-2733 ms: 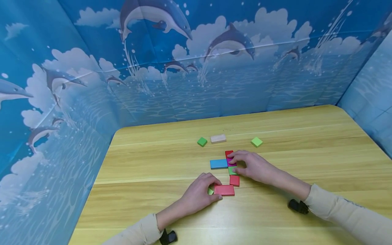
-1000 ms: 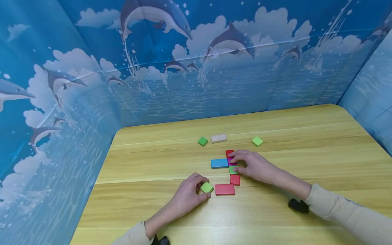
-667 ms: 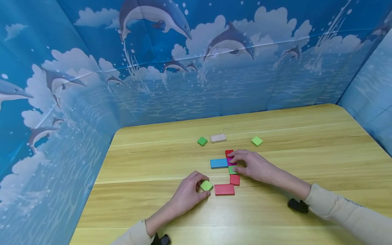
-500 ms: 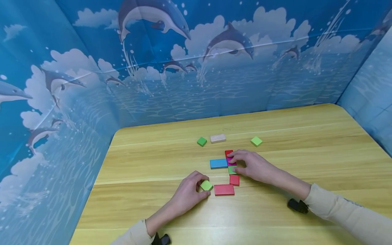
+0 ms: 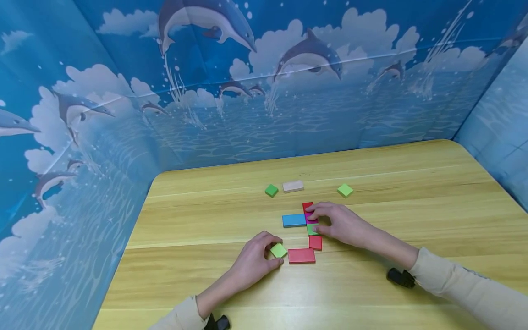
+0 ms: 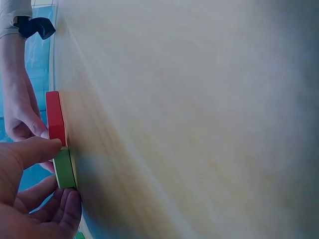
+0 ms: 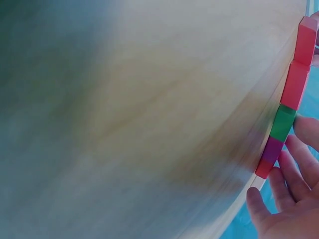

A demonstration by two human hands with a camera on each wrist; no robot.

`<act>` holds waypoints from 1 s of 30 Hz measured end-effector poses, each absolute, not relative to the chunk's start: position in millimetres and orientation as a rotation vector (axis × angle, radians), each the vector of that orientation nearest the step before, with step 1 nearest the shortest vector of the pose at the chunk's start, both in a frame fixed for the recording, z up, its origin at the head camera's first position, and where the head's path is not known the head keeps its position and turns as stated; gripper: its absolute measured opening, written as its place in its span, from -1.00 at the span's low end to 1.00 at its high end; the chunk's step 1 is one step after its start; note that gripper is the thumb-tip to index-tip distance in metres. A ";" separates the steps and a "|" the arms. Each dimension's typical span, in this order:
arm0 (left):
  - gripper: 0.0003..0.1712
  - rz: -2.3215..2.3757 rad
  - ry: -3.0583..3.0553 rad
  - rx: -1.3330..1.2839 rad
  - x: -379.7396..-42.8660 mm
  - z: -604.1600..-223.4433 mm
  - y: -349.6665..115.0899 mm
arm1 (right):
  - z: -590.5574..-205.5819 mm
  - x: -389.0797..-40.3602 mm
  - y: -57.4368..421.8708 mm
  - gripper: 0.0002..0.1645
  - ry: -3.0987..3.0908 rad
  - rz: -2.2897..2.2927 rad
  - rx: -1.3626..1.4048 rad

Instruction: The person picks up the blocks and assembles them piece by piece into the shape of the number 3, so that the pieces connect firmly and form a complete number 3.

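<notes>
My left hand (image 5: pixel 252 262) pinches a light green square block (image 5: pixel 278 250) between thumb and fingers at the table. Just right of it lies a long red block (image 5: pixel 301 256); in the left wrist view, the green block (image 6: pixel 64 169) sits close against the red one (image 6: pixel 55 117). My right hand (image 5: pixel 342 224) rests beside a column of blocks, its fingertips touching the right side. The column has a red block (image 5: pixel 307 206), a purple one (image 5: pixel 313 221), a green one (image 5: pixel 311 229) and a small red one (image 5: pixel 315 243). A blue block (image 5: pixel 294 221) abuts its left side.
Farther back on the wooden table (image 5: pixel 198 211) lie a dark green block (image 5: pixel 271 190), a pale wooden block (image 5: pixel 293 186) and another light green block (image 5: pixel 345 190). A blue dolphin-print cloth (image 5: pixel 247 123) hangs behind the table and along its sides.
My left hand has shifted from the long red block's left end to the light green block, which has moved slightly left, away from the red one. The right hand has stayed put.
</notes>
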State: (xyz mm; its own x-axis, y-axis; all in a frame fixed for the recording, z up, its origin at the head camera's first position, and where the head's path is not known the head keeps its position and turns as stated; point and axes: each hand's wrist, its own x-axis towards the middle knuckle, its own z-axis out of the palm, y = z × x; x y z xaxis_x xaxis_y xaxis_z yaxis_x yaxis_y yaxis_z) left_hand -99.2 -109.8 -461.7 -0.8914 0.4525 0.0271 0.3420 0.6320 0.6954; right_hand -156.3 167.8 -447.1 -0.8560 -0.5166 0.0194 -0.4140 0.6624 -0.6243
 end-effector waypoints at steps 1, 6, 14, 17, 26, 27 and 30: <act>-0.58 1.103 2.701 0.661 -99.3 -461.7 -109.8 | -447.3 -156.3 167.9 -0.67 2.717 -0.961 -0.767; -0.53 1.110 2.697 0.640 -98.9 -461.9 -109.8 | -447.9 -156.5 168.1 -0.66 2.717 -0.955 -0.765; -0.49 1.130 2.678 0.626 -98.9 -462.0 -110.1 | -448.2 -156.5 168.2 -0.67 2.725 -0.940 -0.766; -0.50 1.129 2.673 0.627 -99.1 -461.7 -110.1 | -447.9 -156.6 168.4 -0.67 2.726 -0.937 -0.764; -0.49 1.157 2.663 0.640 -99.3 -458.8 -110.1 | -447.0 -156.5 168.4 -0.68 2.725 -0.939 -0.768; -0.49 1.168 2.659 0.640 -99.5 -458.1 -110.2 | -446.9 -156.4 168.3 -0.68 2.724 -0.939 -0.769; -0.51 1.203 2.654 0.627 -101.6 -456.8 -111.4 | -447.0 -156.2 168.1 -0.67 2.727 -0.938 -0.775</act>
